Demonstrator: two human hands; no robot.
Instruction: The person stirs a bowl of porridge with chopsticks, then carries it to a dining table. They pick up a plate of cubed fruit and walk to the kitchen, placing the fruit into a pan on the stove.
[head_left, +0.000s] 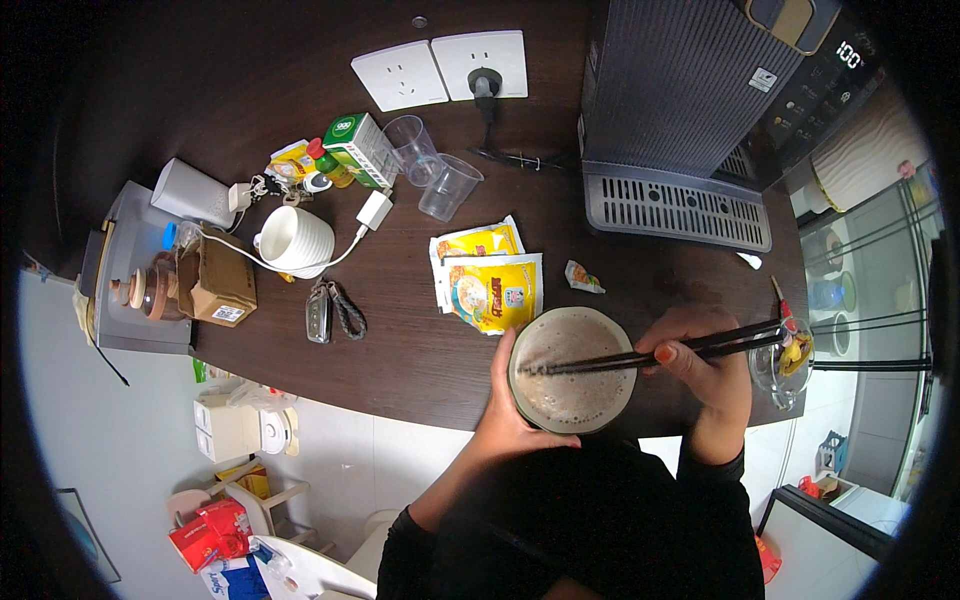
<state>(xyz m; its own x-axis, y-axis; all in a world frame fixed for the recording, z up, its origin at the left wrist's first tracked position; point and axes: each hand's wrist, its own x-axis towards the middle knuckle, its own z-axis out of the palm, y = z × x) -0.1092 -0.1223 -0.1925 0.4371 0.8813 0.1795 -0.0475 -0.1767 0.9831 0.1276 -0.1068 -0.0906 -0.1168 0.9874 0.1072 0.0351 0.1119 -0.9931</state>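
Observation:
My left hand (504, 409) is wrapped around the left and near side of a pale round bowl (523, 405). Frothy light-brown liquid (577, 337) fills much of the bowl. A pair of dark chopsticks (705, 345) is gripped in my right hand (690, 356), just right of the bowl, with the tips dipping into the liquid on its left side. Two opened-looking yellow sachets (491, 294) overlap on the dark wooden counter (397, 360) beyond my left hand. A small torn packet piece (583, 277) lies behind the bowl.
A drinks machine with a slotted drip tray (675, 206) stands behind right. A glass cup (780, 364) is by my right hand. Clear plastic cups (450, 187), a white mug (296, 240), a key fob (318, 313), a white cable (300, 268) and a cardboard box (217, 281) occupy the left.

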